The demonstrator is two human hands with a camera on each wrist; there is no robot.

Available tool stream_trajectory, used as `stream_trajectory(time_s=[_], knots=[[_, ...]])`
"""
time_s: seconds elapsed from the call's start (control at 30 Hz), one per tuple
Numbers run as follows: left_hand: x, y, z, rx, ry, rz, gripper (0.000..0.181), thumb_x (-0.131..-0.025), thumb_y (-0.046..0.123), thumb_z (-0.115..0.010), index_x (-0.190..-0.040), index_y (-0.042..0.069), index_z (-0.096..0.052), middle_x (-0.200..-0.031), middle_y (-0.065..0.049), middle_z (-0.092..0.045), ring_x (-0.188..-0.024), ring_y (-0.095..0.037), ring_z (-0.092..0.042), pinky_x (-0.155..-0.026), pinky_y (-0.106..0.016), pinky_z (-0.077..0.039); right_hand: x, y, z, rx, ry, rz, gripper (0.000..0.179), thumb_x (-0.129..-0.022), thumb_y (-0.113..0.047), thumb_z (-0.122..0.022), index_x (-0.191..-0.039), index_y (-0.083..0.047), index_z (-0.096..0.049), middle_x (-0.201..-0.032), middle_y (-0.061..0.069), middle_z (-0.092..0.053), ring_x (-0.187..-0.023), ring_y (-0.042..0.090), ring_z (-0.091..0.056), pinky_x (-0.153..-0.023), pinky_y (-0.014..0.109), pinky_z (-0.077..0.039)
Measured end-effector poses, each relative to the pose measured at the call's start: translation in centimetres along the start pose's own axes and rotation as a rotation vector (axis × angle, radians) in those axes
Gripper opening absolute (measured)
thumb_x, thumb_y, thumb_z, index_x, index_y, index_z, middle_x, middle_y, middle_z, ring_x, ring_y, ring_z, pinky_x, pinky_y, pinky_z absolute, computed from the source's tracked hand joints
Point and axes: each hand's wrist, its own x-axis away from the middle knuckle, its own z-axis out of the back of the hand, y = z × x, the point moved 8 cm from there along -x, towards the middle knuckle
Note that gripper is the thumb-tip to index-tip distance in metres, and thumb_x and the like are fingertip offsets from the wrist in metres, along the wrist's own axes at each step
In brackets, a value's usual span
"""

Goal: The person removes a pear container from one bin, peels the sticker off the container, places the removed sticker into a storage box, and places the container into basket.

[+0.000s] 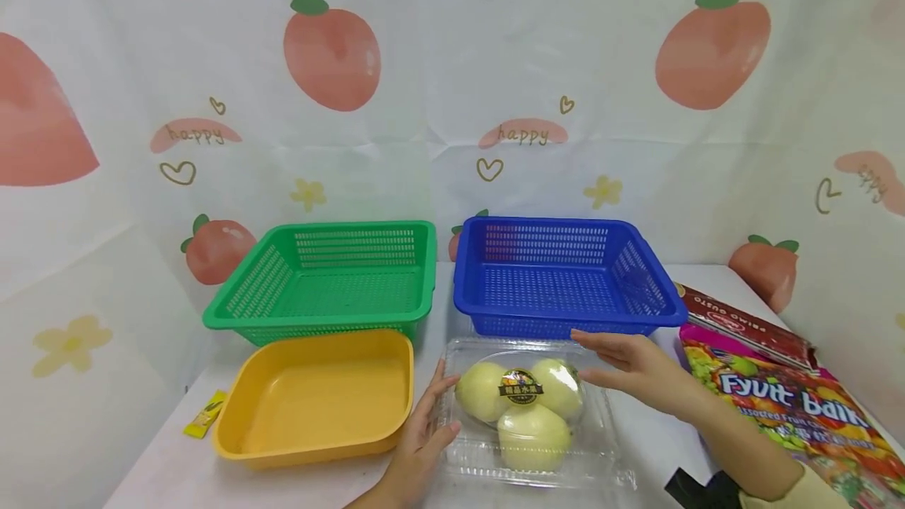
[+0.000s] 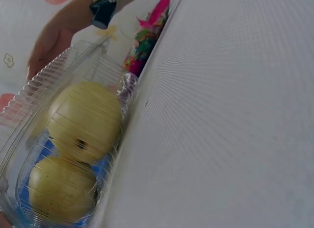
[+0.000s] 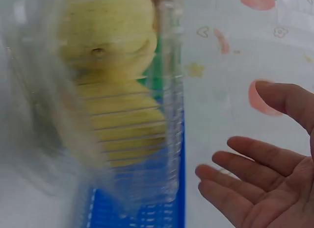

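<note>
A clear plastic clamshell box with a black-and-gold label lies in front of me. Inside it are three round, pale yellow fruits. My left hand lies along the box's left side, its fingers extended against the edge and the thumb near the front left corner. Over the right side of the box, my right hand hovers with fingers spread and nothing in it. The right wrist view shows that palm apart from the box wall.
Behind the box stands a blue basket, with a green basket to its left. A yellow tub sits left of my left hand, beside a small yellow packet. Right are a colourful candy bag and a dark red packet.
</note>
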Motion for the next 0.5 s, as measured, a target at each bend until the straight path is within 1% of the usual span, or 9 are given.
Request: stream_trajectory(time_s=[0.07,0.2,0.4,0.5], knots=[[0.0,0.0,0.0,-0.003,0.002,0.007,0.049,-0.091,-0.001,-0.046,-0.138,-0.004,-0.032,-0.155,-0.023,0.003,-0.134,0.018,-0.007,-0.104,-0.002,-0.011,-0.5,-0.8,-0.1,0.025,-0.038,0.022,0.049,-0.089,-0.023,-0.062,-0.128,0.005,-0.052,-0.129,0.024,-0.055,-0.119,0.041,-0.05,-0.093,0.042,-0.047],[0.0,0.1,0.0,-0.015,0.01,0.01,0.048,-0.091,-0.002,-0.047,-0.137,-0.003,-0.033,-0.155,-0.022,0.002,-0.135,0.017,-0.007,-0.104,-0.002,-0.011,-1.7,-2.1,-0.4,0.071,-0.097,0.039,0.049,-0.088,-0.028,-0.063,-0.124,0.004,-0.057,-0.126,0.021,-0.058,-0.118,0.039,-0.053,-0.092,0.04,-0.049],[0.0,0.0,0.0,-0.019,0.01,0.02,0.048,-0.092,-0.002,-0.046,-0.138,-0.001,-0.033,-0.156,-0.02,0.002,-0.135,0.016,-0.006,-0.104,-0.002,-0.011,-3.5,-3.1,-1.7,0.039,-0.208,0.018,0.048,-0.087,-0.027,-0.065,-0.121,0.005,-0.058,-0.124,0.022,-0.06,-0.117,0.037,-0.055,-0.093,0.042,-0.048],[0.1,-0.1,0.0,-0.024,0.012,0.032,0.048,-0.092,-0.001,-0.046,-0.138,0.0,-0.034,-0.156,-0.018,0.002,-0.135,0.015,-0.005,-0.104,-0.003,-0.011,-4.5,-3.5,-2.4,0.033,-0.248,0.006,0.045,-0.086,-0.023,-0.066,-0.12,0.006,-0.059,-0.122,0.022,-0.061,-0.115,0.036,-0.057,-0.093,0.04,-0.049]])
